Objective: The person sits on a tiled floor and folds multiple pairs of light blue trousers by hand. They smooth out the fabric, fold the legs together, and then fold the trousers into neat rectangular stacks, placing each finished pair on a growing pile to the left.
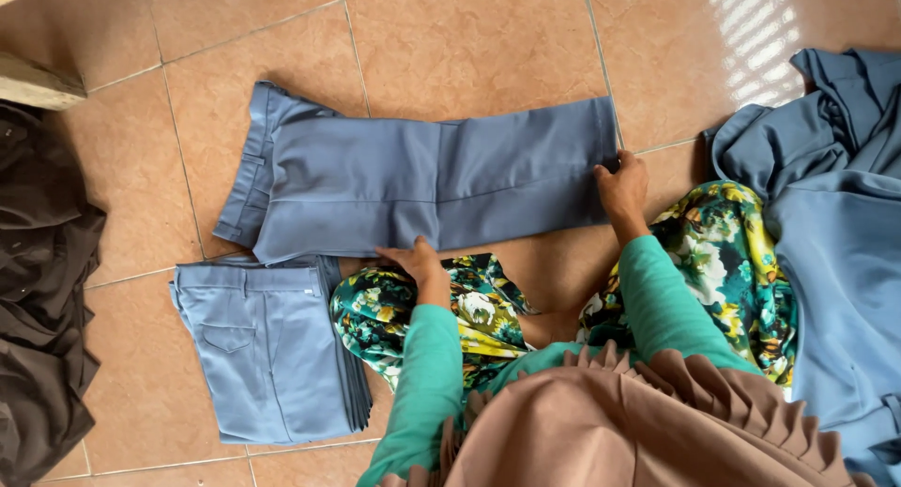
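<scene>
From the head view, your grey-blue trousers (pixel 422 182) are lying flat on the tiled floor (pixel 488 37), just above the folded stack of lighter blue trousers (pixel 267 351). Your left hand (pixel 413 260) sits flat on the lower edge near the middle, fingers spread and pressing rather than pinching. Your right hand (pixel 621 185) has its fingers curled on the hem end, looks like a light grip on the cloth. They look like soft, light, floppy woven fabric, not slippery, so I'd say grab at hem or waistband. The long axis runs left-right: the waistband points away from the heap of blue cloth (pixel 835 224), the hem toward it.
</scene>
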